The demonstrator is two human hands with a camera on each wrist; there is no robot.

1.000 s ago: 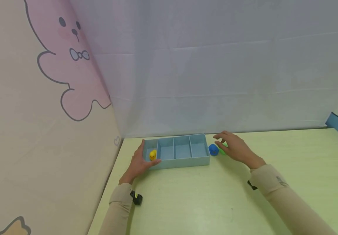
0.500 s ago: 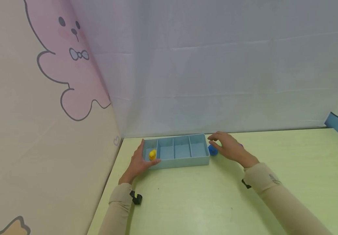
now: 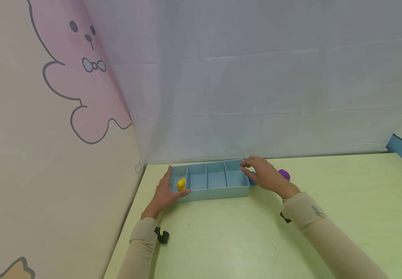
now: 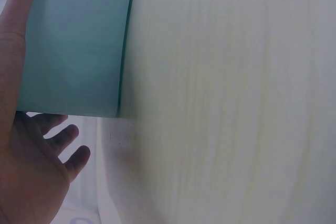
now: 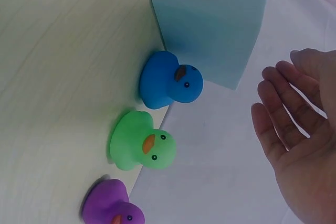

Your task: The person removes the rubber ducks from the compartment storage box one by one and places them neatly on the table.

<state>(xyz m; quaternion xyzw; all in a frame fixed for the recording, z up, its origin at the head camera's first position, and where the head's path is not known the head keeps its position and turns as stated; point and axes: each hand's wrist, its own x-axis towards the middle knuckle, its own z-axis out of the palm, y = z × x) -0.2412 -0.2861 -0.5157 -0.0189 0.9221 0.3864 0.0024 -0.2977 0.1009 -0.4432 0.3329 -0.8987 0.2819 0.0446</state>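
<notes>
My left hand (image 3: pixel 163 195) holds the left end of a light blue divided tray (image 3: pixel 218 192), with the thumb along its front wall and the fingers around the end wall. A yellow rubber duck (image 3: pixel 181 184) sits in the tray's leftmost compartment. Above the tray's right end, my right hand (image 3: pixel 265 175) hovers with relaxed, bent fingers and nothing in them. Standing beside that end in the right wrist view are a blue rubber duck (image 5: pixel 167 81), a green one (image 5: pixel 137 142) and a purple one (image 5: pixel 111 203), in a row. In the head view the right hand hides the green duck.
The pale yellow-green table (image 3: pixel 221 240) carries the tray near its back edge. A grey-white cloth (image 3: pixel 256 97) hangs behind it. To the left rises a cream wall covering (image 3: pixel 64 186) with a pink bear print.
My right hand has moved left, from above the green duck past the blue one to the tray's right end, uncovering the purple duck. The left hand and tray have stayed put.
</notes>
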